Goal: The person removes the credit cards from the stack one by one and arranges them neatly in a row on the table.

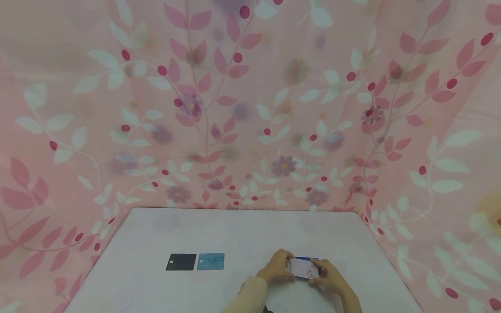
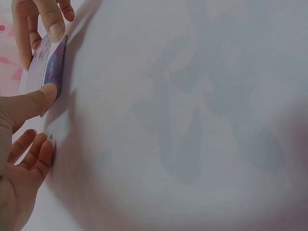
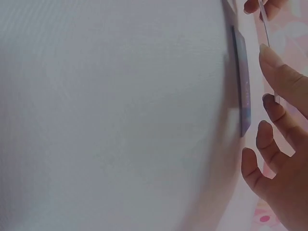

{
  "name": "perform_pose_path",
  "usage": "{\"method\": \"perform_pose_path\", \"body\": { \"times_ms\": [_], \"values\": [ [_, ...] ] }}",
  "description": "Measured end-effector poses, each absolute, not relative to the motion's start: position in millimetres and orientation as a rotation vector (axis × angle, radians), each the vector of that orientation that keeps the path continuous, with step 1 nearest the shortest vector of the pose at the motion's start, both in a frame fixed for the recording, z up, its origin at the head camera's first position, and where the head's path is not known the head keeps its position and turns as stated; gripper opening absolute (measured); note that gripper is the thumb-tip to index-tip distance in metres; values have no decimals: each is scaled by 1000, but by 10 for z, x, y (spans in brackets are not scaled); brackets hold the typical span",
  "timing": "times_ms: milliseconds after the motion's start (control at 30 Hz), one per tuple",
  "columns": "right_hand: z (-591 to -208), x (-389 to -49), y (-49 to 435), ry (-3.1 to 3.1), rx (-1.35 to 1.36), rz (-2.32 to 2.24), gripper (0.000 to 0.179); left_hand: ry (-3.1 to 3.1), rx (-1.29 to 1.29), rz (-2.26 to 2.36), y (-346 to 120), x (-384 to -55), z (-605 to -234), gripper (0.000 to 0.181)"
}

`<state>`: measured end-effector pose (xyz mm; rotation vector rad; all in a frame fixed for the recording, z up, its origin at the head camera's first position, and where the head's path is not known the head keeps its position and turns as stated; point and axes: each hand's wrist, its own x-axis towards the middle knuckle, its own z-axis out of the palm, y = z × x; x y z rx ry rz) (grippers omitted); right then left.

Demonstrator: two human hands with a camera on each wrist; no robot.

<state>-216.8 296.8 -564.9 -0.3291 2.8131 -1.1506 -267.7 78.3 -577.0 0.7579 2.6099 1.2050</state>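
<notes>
A white card with a small printed picture (image 1: pixel 304 268) is held between both hands, low over the white table. My left hand (image 1: pixel 277 266) grips its left end, and my right hand (image 1: pixel 328 276) pinches its right end between thumb and fingers. Behind its upper edge shows a strip of a blue card (image 1: pixel 307 258). From the right wrist, the blue-purple card (image 3: pixel 244 82) stands apart from the thin edge of the white card (image 3: pixel 267 38). In the left wrist view my left thumb (image 2: pixel 43 94) overlaps the lower end of the blue-purple card (image 2: pixel 55 67).
Left of the hands, a black card (image 1: pixel 181 261) and a light blue card marked VIP (image 1: pixel 211 261) lie side by side on the white table (image 1: pixel 235 230). Pink floral cloth (image 1: pixel 250 108) hangs round the back and sides.
</notes>
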Motion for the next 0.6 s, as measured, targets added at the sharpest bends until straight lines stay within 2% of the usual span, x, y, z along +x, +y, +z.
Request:
{"method": "perform_pose_path", "body": {
  "times_ms": [600],
  "values": [
    [-5474,-2188,2759,2862,-237,-1208,71,2509,802,1506,562,-2712,-5717,54]
  ]
}}
